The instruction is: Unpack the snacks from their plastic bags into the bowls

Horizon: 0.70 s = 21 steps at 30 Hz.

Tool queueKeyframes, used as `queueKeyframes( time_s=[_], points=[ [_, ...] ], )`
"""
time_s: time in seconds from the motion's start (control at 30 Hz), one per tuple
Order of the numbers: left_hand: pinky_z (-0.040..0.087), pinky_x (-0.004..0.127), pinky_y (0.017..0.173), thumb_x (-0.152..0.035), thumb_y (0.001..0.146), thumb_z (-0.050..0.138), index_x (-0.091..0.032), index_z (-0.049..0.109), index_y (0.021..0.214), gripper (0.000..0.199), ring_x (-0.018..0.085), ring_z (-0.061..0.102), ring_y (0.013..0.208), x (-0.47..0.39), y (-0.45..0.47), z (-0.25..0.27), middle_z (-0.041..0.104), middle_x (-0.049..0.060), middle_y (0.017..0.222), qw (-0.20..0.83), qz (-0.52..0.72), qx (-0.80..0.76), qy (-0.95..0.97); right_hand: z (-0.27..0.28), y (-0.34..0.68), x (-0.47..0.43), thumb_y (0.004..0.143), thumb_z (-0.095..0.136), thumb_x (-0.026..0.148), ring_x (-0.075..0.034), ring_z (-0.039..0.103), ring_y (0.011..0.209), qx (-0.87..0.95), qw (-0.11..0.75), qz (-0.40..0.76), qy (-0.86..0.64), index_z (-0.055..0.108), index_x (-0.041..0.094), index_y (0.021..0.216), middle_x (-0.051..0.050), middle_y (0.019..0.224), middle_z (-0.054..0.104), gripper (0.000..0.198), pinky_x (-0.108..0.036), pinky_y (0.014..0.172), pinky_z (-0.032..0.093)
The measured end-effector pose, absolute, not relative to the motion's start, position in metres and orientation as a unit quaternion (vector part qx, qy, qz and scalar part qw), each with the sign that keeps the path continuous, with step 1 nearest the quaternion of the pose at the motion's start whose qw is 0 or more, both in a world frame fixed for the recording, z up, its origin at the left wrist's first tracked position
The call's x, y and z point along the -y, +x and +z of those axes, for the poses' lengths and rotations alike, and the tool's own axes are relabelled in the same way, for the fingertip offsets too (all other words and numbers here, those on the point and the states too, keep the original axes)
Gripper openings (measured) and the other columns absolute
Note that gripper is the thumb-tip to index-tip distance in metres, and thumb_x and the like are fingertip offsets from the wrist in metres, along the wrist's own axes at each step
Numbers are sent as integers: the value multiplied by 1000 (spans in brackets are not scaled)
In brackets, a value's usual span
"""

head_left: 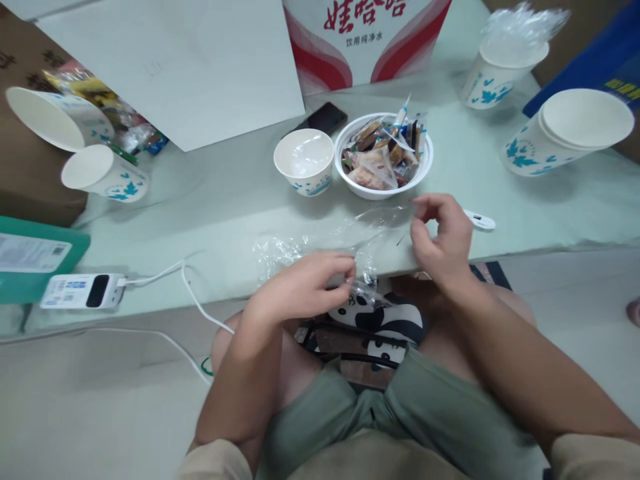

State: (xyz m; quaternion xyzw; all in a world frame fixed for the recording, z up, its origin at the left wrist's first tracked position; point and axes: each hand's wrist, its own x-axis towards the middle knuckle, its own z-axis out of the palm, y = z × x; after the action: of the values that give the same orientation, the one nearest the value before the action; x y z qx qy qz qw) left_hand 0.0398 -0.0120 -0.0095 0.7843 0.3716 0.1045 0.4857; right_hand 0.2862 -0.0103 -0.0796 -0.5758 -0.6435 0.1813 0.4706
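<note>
A thin, clear plastic bag or film spreads across the near part of the table, stretched out between my hands. My left hand is closed in a pinch on its lower edge, over the table's front edge. My right hand pinches its upper right end with thumb and forefinger. Just beyond the film stand a small paper cup with clear plastic inside and a white bowl full of wrapped snacks. A white stick-like device lies by my right hand.
Behind the bowl lie a phone and a white-and-red carton. Paper cups stand at the right, another paper cup at the left. A power bank with a white cable sits at the left edge.
</note>
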Motion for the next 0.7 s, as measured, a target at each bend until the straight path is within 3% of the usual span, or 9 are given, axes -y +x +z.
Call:
queueKeyframes(
  time_s=[0.07, 0.2, 0.23, 0.37, 0.43, 0.53, 0.7],
  points=[
    [49, 36, 93, -23, 82, 54, -23, 59, 76, 8, 24, 66, 97, 9, 39, -11, 71, 5, 96, 489, 96, -367, 785, -76, 288, 20, 87, 58, 40, -29, 67, 108, 738, 442, 245, -447, 61, 26, 124, -10, 117, 70, 39, -47, 97, 54],
    [44, 41, 106, -26, 85, 55, -22, 59, 77, 10, 29, 60, 124, 4, 37, -15, 70, 9, 116, 491, 145, -389, 766, -79, 279, 28, 77, 74, 60, -34, 49, 142, 829, 320, 339, -309, 45, 25, 149, -16, 152, 53, 85, -54, 116, 41],
    [43, 41, 107, -28, 86, 55, -22, 59, 77, 11, 30, 57, 131, 3, 37, -15, 69, 10, 123, 492, 158, -397, 758, -81, 274, 29, 77, 75, 58, -34, 49, 143, 832, 311, 338, -312, 48, 26, 147, -15, 151, 55, 82, -55, 117, 40],
    [45, 42, 107, -35, 87, 59, -22, 64, 90, 14, 30, 49, 141, 0, 34, -12, 58, 12, 146, 480, 170, -441, 739, -86, 259, 27, 94, 59, 32, -26, 68, 121, 801, 344, 333, -360, 69, 27, 106, -8, 120, 76, 17, -51, 112, 46],
    [40, 45, 114, -43, 83, 67, -23, 66, 106, 31, 31, 49, 142, -1, 28, -10, 53, 13, 152, 452, 158, -467, 744, -84, 257, 27, 96, 52, 26, -23, 74, 107, 768, 372, 345, -389, 69, 26, 91, -5, 105, 80, 18, -46, 103, 54],
    [28, 49, 123, -57, 77, 72, -23, 64, 125, 59, 33, 45, 145, -7, 16, -14, 50, 15, 156, 407, 157, -529, 728, -80, 263, 27, 97, 52, 32, -25, 75, 105, 711, 399, 376, -439, 64, 24, 78, -5, 101, 80, 23, -42, 93, 58],
    [30, 47, 123, -63, 89, 56, -23, 72, 112, 48, 32, 48, 144, -17, 0, -27, 62, 12, 145, 384, 262, -586, 663, -76, 272, 25, 96, 54, 47, -25, 76, 94, 621, 410, 433, -509, 60, 23, 69, -8, 99, 80, 37, -41, 83, 61]
  ],
)
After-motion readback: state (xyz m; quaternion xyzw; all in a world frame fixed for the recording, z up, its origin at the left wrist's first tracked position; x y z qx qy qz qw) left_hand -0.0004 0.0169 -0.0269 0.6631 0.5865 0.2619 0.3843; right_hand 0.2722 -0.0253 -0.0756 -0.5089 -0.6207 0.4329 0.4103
